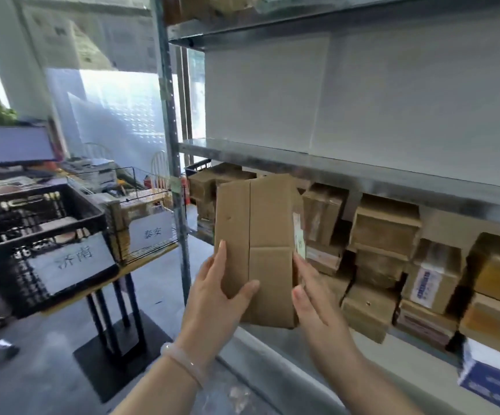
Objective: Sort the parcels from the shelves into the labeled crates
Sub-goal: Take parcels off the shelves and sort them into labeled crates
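Parcel [260, 244] of brown cardboard stood upright in the air before the metal shelf [362, 172], caught between both grips. The left grip [218, 292] clasped its left side, thumb laid across the front face. The right grip [311, 298] pressed straight fingers against its right edge. Stacked boxes [383, 232] filled the space under that shelf. A black crate [42, 223] and a wire crate [150, 205], both labeled, sat on the counter [150, 257] at left.

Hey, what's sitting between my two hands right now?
In the head view, a brown cardboard parcel, held up between the left hand and the right hand.
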The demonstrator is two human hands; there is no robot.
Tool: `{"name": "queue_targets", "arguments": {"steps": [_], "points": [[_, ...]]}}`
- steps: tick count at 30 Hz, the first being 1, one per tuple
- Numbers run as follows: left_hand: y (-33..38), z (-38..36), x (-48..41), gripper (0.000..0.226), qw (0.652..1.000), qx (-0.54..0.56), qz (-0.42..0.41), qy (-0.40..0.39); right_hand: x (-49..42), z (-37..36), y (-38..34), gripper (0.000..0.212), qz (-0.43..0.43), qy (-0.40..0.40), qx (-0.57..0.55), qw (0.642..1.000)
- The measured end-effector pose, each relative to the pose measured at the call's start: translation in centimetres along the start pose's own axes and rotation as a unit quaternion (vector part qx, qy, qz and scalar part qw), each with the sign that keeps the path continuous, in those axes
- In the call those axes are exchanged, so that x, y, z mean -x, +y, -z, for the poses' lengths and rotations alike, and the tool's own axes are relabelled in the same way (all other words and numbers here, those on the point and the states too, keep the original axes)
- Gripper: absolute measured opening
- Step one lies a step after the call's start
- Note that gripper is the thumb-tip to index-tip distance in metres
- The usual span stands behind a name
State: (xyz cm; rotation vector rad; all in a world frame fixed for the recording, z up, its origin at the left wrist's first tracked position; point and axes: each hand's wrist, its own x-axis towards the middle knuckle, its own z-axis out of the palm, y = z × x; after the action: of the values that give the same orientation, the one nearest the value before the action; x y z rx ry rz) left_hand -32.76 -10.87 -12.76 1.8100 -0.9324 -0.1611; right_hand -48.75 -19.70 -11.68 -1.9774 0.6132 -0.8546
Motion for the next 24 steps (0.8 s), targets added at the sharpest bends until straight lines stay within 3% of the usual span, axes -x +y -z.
{"name": "queue_targets", "arguments": {"steps": [2, 4, 11, 14, 16, 18, 20, 24], "points": [[-1.2, 1.9, -0.3, 0.125, 0.999, 0.015, 0.048, -0.006, -1.2, -2.9, -0.3, 0.052, 0.013, -0.038, 0.075, 0.996], [-2.6, 3.4, -0.9, 0.137, 0.997, 0.014, 0.076, 0.011, -2.5, -5.4, -0.7, 0.045, 0.031, -0.074, 0.128, 0.989], [-7.0, 6.3, -5.0, 0.117, 0.98, 0.071, 0.152, 0.104, -9.1, -12.0, -1.0, 0.065, 0.142, -0.129, 0.201, 0.961], [-8.5, 7.1, -7.5, 0.121, 0.971, 0.128, 0.157, 0.13, -12.9, -13.2, -0.7, 0.059, 0.217, -0.124, 0.183, 0.951], [-9.4, 7.8, -9.2, 0.131, 0.962, 0.177, 0.16, 0.132, -15.4, -13.6, -0.1, 0.047, 0.235, -0.105, 0.102, 0.961], [-10.1, 8.6, -10.9, 0.138, 0.955, 0.207, 0.162, 0.139, -18.0, -14.1, 0.9, 0.036, 0.241, -0.065, 0.008, 0.968], [-10.6, 9.3, -12.5, 0.134, 0.951, 0.215, 0.172, 0.144, -20.8, -14.9, 1.7, 0.039, 0.227, -0.037, -0.059, 0.971], [-11.9, 10.2, -14.8, 0.122, 0.93, 0.287, 0.181, 0.143, -26.8, -16.7, 2.9, 0.063, 0.071, -0.113, -0.07, 0.989]]}}
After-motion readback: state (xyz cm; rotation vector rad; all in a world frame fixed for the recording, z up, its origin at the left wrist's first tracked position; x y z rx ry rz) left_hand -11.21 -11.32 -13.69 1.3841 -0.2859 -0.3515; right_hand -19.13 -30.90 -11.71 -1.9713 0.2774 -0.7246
